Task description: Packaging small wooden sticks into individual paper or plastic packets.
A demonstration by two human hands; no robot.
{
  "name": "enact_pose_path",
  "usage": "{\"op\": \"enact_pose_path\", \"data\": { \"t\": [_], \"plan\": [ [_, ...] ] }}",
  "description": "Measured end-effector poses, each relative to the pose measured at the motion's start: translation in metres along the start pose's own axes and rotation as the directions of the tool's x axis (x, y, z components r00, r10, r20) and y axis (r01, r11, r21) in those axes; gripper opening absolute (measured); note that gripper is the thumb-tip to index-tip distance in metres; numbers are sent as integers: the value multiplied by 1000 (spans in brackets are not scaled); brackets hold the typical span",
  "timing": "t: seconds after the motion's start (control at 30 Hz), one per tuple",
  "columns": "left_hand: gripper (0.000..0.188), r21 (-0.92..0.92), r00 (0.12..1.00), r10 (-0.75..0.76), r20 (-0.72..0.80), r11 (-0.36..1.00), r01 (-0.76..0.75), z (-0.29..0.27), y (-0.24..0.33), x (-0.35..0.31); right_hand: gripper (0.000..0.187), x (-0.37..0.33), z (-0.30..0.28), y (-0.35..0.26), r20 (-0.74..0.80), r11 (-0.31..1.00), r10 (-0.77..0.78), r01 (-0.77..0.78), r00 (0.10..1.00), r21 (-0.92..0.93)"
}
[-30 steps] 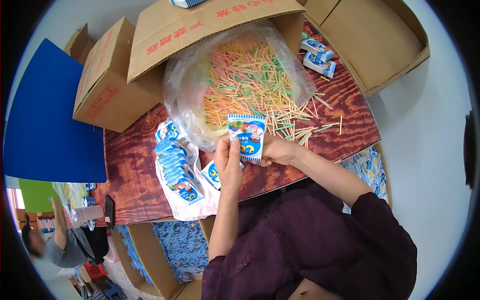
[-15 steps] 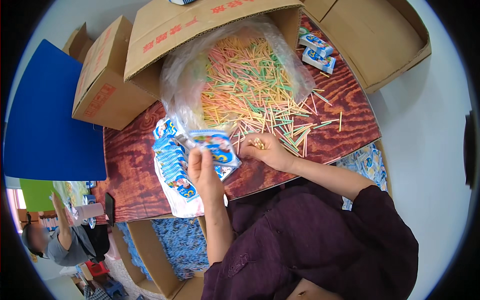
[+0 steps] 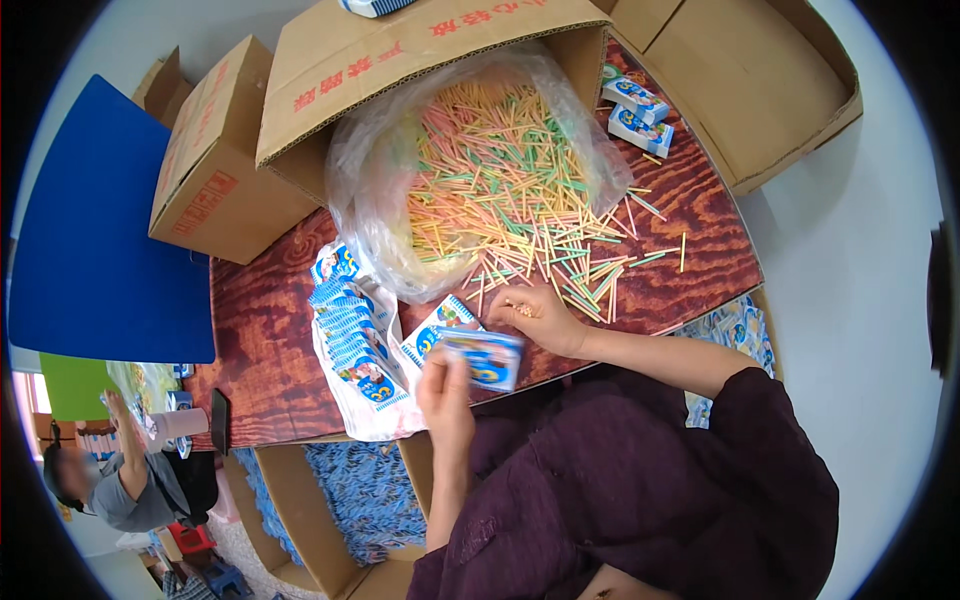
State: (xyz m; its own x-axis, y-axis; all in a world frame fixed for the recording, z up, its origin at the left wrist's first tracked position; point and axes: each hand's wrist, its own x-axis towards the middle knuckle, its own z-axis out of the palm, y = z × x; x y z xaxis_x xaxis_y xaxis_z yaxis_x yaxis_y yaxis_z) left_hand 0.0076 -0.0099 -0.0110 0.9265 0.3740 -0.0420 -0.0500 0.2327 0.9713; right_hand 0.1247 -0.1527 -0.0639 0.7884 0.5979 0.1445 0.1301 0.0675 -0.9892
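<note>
My left hand [image 3: 446, 395] pinches a small blue-and-white printed packet [image 3: 490, 360], blurred by motion, just above the table's near edge. Close by on its right, my right hand [image 3: 543, 318] is closed around a little bundle of thin sticks [image 3: 524, 310], with only their pale ends showing. Another packet [image 3: 428, 335] lies on the table behind the held one, partly covered by it. Left of that, a row of overlapping packets [image 3: 350, 335] rests on a white cloth [image 3: 375, 422]. Loose pink, yellow and green sticks [image 3: 505, 165] spill from a clear plastic bag [image 3: 370, 190] beyond my hands.
A cardboard box [image 3: 400, 70] on its side holds the bag, with another box [image 3: 215, 160] to its left. Small cartons [image 3: 640, 130] stand at the far right. Below the table, an open box holds many blue wrappers [image 3: 365, 490]. A co-worker [image 3: 135, 485] sits far left.
My left hand has moved right and toward me with the packet, coming beside my right hand. The packet lying on the table shows more now. My right hand keeps its bundle.
</note>
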Motion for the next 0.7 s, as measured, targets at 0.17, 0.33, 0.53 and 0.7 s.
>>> {"op": "enact_pose_path", "data": {
  "t": [0.17, 0.33, 0.53, 0.7],
  "plan": [
    [5, 589, 820, 347, 456, 573, -570, 35, 1, 5, 16, -2, -4, 0, 28, 968, -150, 152, 988, -200],
    [4, 653, 768, 287, 573, 406, -639, 34, -8, 7, 17, -1, -2, 7, 21, 974, -170, 171, 985, -148],
    [8, 285, 984, 176, 21, 942, -175, 3, -5, 1, 16, -3, -1, -6, 1, 989, -102, 101, 995, -112],
    [7, 10, 995, -6, -100, 1000, 7, -12, -6, -4, 17, -4, -17, -10, 141, 948, -118, 154, 983, -279]
  ]
}}
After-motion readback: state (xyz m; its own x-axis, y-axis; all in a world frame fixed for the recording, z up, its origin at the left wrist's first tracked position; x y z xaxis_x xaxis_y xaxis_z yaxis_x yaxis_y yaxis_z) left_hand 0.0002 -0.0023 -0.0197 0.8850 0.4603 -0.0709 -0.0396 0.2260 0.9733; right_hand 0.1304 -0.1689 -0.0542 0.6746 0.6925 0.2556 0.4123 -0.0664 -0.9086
